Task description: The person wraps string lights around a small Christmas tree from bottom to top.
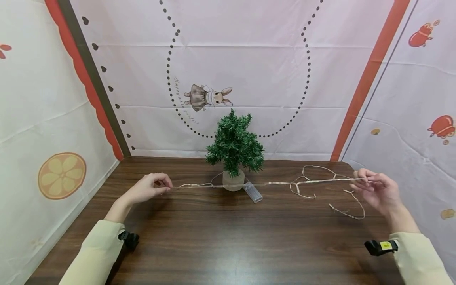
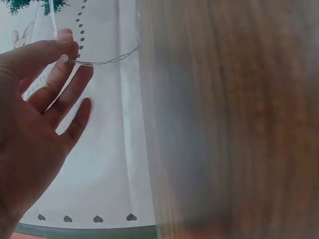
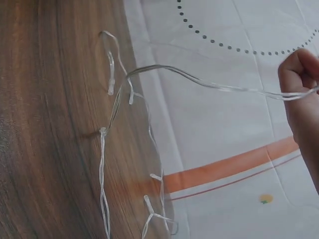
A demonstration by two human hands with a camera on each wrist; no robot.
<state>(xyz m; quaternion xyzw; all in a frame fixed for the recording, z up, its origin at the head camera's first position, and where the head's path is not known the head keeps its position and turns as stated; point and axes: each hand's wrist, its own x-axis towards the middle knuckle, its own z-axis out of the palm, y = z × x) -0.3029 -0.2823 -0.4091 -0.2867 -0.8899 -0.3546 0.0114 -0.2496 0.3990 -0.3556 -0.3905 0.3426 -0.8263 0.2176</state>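
A clear-wired string of lights (image 1: 313, 181) stretches low across the table, passing in front of the small green artificial tree (image 1: 233, 144) and its pale round base (image 1: 233, 177). At the string's left end, my left hand (image 1: 149, 186) pinches the wire between thumb and fingertips. In the left wrist view a small bulb (image 2: 64, 58) shows at the thumb tip. My right hand (image 1: 382, 194) pinches the wire at the far right. Loose wire (image 3: 105, 184) with several bulbs hangs or lies below it. A clear battery box (image 1: 253, 192) lies beside the tree base.
The brown wooden table (image 1: 228, 245) runs back to a printed cloth backdrop (image 1: 238, 67). A loop of wire (image 1: 356, 217) lies on the table near my right hand. Cloth also hangs on both sides.
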